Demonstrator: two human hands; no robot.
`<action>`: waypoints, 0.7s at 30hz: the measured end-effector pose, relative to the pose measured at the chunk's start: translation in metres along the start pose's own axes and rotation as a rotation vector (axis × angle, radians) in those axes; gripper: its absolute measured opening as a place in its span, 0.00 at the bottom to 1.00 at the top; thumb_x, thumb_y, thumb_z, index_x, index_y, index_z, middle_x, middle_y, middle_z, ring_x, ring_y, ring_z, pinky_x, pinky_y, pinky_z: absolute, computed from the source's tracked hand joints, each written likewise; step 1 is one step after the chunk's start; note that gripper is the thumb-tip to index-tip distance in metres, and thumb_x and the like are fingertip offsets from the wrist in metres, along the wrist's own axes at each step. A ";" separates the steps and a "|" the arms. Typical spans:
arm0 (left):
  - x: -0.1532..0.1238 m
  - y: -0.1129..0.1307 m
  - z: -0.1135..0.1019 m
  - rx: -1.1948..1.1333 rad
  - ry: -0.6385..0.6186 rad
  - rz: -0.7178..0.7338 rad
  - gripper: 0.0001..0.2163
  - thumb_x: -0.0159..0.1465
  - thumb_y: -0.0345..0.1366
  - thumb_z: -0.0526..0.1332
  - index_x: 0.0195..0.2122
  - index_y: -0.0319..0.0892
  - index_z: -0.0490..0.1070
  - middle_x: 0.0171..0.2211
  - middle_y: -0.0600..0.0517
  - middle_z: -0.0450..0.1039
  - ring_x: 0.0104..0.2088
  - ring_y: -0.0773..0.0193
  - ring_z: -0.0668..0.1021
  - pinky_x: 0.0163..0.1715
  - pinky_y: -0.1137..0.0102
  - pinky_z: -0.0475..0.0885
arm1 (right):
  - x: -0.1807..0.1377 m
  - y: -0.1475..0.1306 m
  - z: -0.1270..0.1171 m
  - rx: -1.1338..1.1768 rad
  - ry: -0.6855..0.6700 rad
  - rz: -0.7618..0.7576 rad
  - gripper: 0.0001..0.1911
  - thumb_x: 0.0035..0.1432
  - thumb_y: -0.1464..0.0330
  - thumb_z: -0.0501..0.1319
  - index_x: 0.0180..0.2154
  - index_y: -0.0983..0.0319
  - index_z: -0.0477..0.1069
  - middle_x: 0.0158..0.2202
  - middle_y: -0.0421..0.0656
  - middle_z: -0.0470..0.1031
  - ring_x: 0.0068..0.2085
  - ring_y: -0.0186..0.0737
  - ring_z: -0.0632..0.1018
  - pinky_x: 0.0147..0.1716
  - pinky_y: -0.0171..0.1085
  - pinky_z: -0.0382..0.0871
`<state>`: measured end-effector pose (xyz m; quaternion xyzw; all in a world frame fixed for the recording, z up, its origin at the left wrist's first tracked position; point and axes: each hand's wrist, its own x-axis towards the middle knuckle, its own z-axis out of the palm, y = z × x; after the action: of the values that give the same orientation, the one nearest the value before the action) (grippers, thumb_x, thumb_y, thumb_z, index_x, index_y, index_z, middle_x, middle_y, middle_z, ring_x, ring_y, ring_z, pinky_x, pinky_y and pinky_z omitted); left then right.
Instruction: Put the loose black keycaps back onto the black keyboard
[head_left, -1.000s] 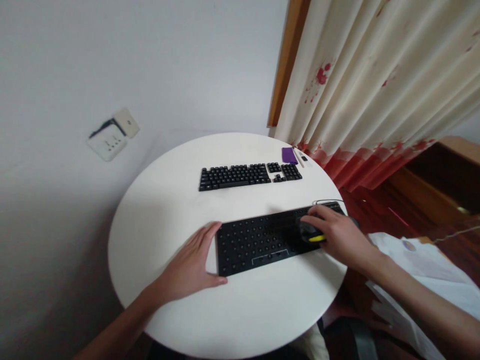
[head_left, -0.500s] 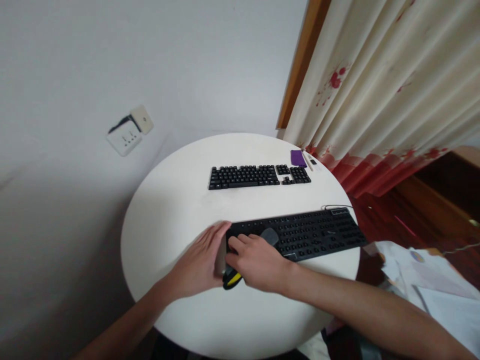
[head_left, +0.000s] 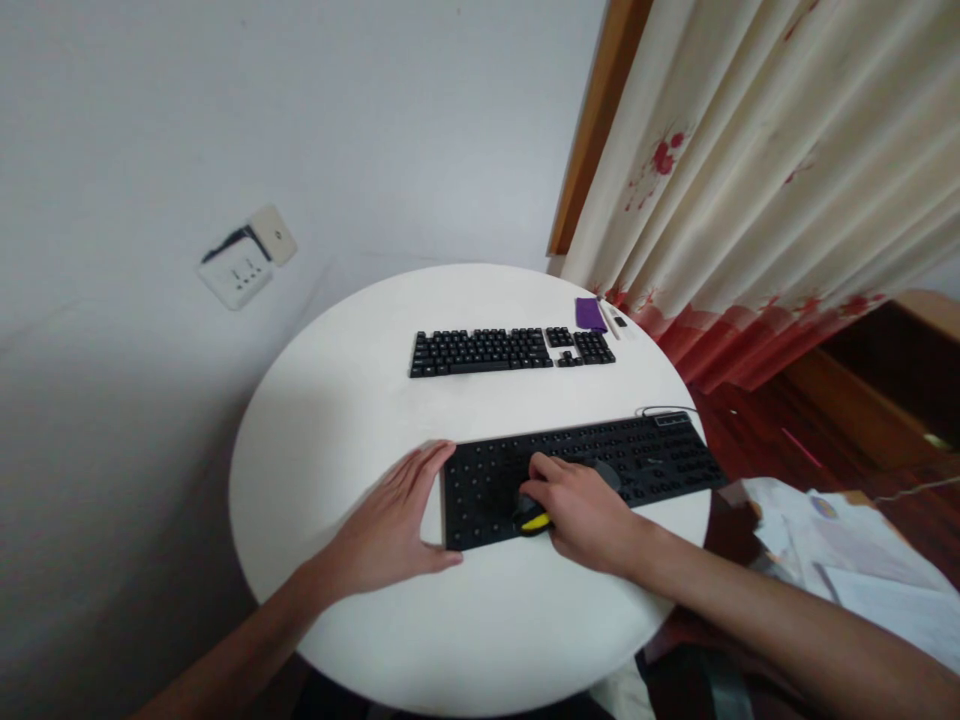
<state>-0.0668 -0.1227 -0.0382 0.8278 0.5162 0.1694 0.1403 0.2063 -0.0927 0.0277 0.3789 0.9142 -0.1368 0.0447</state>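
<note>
A black keyboard base (head_left: 484,480), stripped of its keycaps, lies near the front of the white round table. My left hand (head_left: 386,525) clasps its left end, fingers at the far corner and thumb at the near one. My right hand (head_left: 581,505) is closed around what looks like a cleaning brush (head_left: 535,522), black and yellow at one end with a grey rounded part behind. The brush is over the left-middle of the base; my fingers hide its middle, and its bristles do not show. Farther back, black keycaps (head_left: 480,352) are laid out in keyboard order.
At the table's (head_left: 315,420) back right are a purple cloth (head_left: 590,314) and small slim items. A cable (head_left: 660,408) curls behind the base. Papers (head_left: 862,550) are at the right; a curtain (head_left: 720,200) hangs behind. The wall holds a socket (head_left: 236,272).
My right hand has moved the brush rightward from the base's left end to farther along it. My left hand stays at the left end. The view has shifted slightly.
</note>
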 end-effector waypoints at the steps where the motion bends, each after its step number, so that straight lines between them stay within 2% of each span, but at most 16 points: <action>1: 0.000 0.000 0.000 0.002 -0.004 -0.001 0.52 0.48 0.48 0.70 0.68 0.44 0.41 0.67 0.42 0.50 0.65 0.45 0.59 0.64 0.54 0.58 | -0.005 0.007 -0.001 0.012 -0.004 0.027 0.20 0.47 0.79 0.55 0.43 0.62 0.72 0.44 0.46 0.68 0.45 0.43 0.72 0.44 0.39 0.67; 7: 0.001 -0.001 0.001 0.017 -0.003 0.002 0.52 0.48 0.48 0.70 0.69 0.44 0.40 0.68 0.41 0.50 0.65 0.44 0.60 0.63 0.52 0.59 | -0.037 0.046 -0.002 0.051 0.006 0.168 0.24 0.44 0.79 0.55 0.45 0.61 0.73 0.45 0.45 0.68 0.45 0.43 0.74 0.44 0.38 0.67; 16: 0.003 -0.004 0.003 0.047 -0.016 -0.008 0.52 0.49 0.48 0.69 0.69 0.43 0.40 0.68 0.41 0.50 0.65 0.44 0.60 0.64 0.53 0.59 | -0.094 0.115 0.004 -0.006 0.092 0.386 0.24 0.43 0.80 0.54 0.42 0.60 0.74 0.44 0.45 0.69 0.42 0.40 0.75 0.42 0.35 0.67; 21: 0.004 -0.008 0.006 0.072 -0.017 0.010 0.52 0.50 0.48 0.69 0.69 0.44 0.39 0.67 0.41 0.50 0.65 0.44 0.60 0.64 0.52 0.59 | -0.127 0.147 0.009 -0.008 0.154 0.362 0.28 0.42 0.80 0.54 0.47 0.58 0.72 0.47 0.44 0.68 0.43 0.39 0.75 0.43 0.35 0.67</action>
<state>-0.0691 -0.1157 -0.0464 0.8363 0.5165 0.1444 0.1140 0.3997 -0.0828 0.0107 0.5460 0.8325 -0.0934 0.0002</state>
